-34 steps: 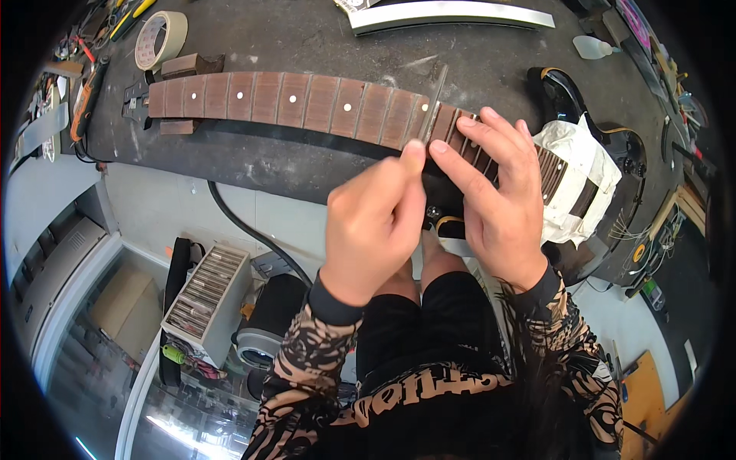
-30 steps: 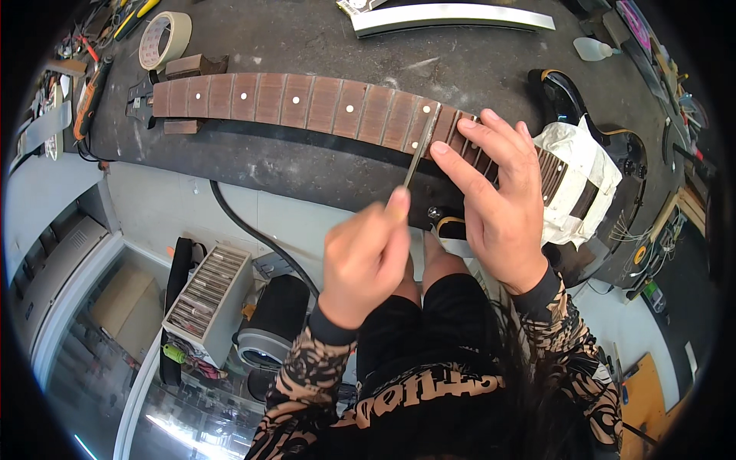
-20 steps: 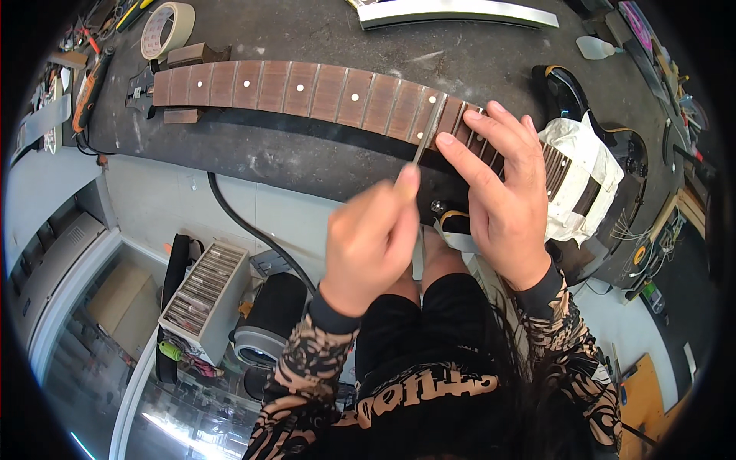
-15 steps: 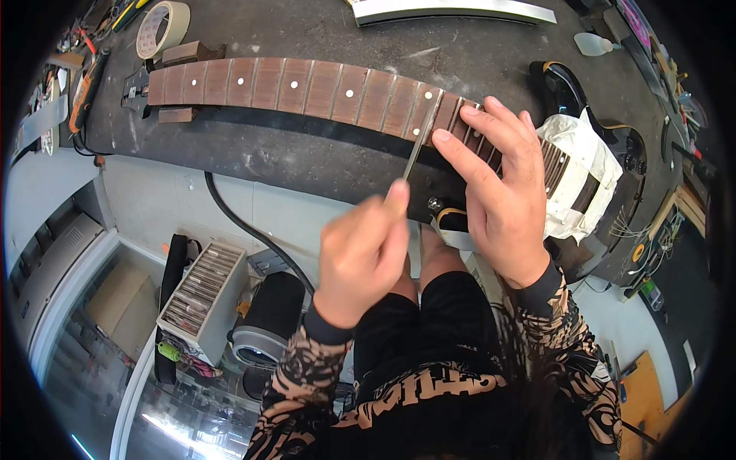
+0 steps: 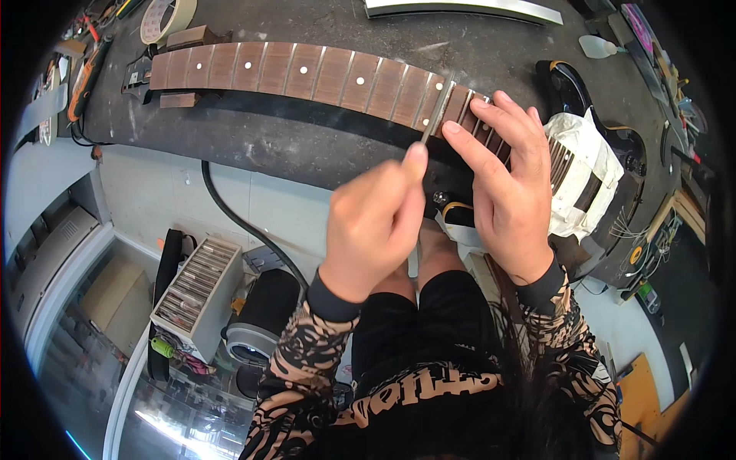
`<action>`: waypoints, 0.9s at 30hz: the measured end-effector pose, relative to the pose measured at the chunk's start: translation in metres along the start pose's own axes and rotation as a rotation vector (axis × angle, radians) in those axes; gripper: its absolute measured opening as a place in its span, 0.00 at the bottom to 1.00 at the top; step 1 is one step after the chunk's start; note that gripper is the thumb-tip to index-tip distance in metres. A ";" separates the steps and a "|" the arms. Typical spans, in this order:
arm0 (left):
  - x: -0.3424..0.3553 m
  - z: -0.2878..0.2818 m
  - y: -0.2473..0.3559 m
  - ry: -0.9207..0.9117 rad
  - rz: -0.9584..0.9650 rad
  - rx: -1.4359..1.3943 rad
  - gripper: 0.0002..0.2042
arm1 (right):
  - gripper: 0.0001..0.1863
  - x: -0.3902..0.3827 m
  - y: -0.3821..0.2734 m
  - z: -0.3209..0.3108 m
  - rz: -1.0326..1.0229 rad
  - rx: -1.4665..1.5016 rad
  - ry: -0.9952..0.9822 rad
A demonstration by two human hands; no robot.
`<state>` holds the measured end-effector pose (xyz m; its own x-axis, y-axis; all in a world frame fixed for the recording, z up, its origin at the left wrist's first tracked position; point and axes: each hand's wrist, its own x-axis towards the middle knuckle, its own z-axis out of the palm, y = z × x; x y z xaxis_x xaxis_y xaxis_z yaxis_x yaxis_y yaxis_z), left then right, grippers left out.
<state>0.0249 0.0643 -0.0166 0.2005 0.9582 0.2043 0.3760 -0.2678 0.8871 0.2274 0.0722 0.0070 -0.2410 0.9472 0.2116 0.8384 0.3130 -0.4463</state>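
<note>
A black electric guitar (image 5: 632, 153) lies across the bench, its brown fretboard (image 5: 326, 73) stretching to the left with white dot inlays and metal frets. White masking tape (image 5: 586, 172) covers the body around the pickups. My left hand (image 5: 376, 215) is closed round a thin metal file (image 5: 438, 111), gripping its near end. The file lies along a fret, crossing the neck beside a pair of dots. Just to the right, my right hand (image 5: 510, 165) rests with spread fingers on the higher frets, holding nothing; its fingers hide part of the board.
Small wooden blocks (image 5: 179, 100) sit beside the neck near the headstock (image 5: 138, 79). Behind are a tape roll (image 5: 170, 19), a long metal bar (image 5: 468, 11) and a small white bottle (image 5: 596, 47). A black cable (image 5: 230, 215) hangs below the bench edge.
My left hand has moved away from me and slightly right, sliding the file farther across the neck. My right hand stays on the frets. The whole view has shifted a little.
</note>
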 end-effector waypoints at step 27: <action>-0.019 0.004 0.014 0.013 0.156 0.182 0.27 | 0.05 0.017 0.006 -0.025 0.185 0.273 0.006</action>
<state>0.0303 0.0422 -0.0092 0.2581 0.9044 0.3396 0.4984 -0.4258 0.7552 0.2410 0.0883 0.0299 -0.0931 0.9896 0.1095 0.7058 0.1432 -0.6938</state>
